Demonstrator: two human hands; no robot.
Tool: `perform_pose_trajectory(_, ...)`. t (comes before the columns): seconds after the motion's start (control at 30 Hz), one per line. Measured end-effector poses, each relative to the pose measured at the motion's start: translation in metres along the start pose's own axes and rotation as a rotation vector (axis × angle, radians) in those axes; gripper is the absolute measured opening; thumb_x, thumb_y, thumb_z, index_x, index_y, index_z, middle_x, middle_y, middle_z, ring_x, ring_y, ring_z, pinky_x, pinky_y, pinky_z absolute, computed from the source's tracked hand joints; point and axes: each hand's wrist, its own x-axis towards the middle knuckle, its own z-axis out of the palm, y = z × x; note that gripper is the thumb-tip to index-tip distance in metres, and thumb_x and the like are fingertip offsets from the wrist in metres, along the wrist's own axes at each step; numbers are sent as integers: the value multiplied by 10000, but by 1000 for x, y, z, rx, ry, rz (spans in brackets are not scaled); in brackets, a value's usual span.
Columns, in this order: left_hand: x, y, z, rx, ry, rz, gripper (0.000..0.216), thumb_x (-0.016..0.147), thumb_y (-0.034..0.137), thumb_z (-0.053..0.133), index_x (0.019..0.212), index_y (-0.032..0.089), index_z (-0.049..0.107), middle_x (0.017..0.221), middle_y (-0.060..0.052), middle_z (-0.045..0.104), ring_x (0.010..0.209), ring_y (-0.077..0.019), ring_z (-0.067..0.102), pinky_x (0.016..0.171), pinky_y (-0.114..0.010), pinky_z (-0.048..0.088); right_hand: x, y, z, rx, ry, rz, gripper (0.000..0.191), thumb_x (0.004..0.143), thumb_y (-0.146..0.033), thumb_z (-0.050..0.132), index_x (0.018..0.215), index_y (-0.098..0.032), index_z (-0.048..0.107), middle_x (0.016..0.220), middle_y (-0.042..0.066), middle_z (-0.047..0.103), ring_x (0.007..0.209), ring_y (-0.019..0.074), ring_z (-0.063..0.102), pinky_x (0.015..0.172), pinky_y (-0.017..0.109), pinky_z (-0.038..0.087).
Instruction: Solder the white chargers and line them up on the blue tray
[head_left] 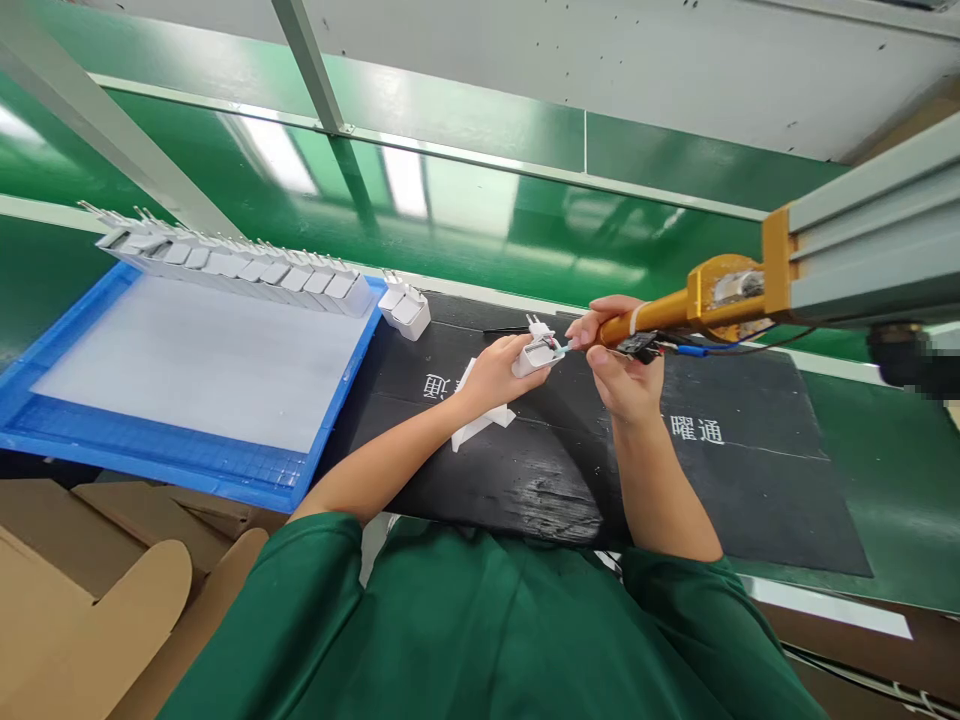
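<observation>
White charger (529, 360) was held in the left hand (496, 376) over the black mat (757, 500), toward its far edge; the right hand (624, 378) grasped the orange tool (654, 313). Two more chargers (407, 316) stood near the mat's far left corner.

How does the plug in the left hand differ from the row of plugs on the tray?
The held plug is in the left hand; the row stands on the blue tray. The held plug is single; the row has many. Both show white casings and pins.
</observation>
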Motion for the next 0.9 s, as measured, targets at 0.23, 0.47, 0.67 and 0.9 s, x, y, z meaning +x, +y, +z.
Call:
perform_pose_trajectory(0.23,1,3,0,34,-30,-95,377,800,349,709,1147,209,667,1061,-59,718,987,-229,660,856,-313,505,-1,-3,1,47,-11,-4,455,741,-467,759,1147,-342,595,824,-8,534,748,158,558,682,339,540)
perform_pose_trajectory(0.47,-3,3,12,-223,-103,-137,355,771,331,709,1072,152,649,883,-32,698,723,-162,622,638,-253,489,-10,-4,9,39,21,24,507,713,-509,756,1138,-315,560,813,-3,526,772,185,577,689,375,545)
perform_pose_trajectory(0.67,-9,4,25,-571,-17,-14,422,765,412,720,1077,146,620,988,-64,688,915,-193,653,704,-250,539,-18,-1,11,54,-1,71,530,701,-579,742,1126,-331,547,803,-1,535,789,206,599,640,389,567)
perform_pose_trajectory(0.9,-10,5,23,-592,-9,-38,425,765,373,744,1110,162,614,1022,-67,693,953,-197,657,761,-274,557,-21,3,10,48,28,95,544,694,-602,739,1131,-339,548,808,0,544,813,217,613,693,441,601)
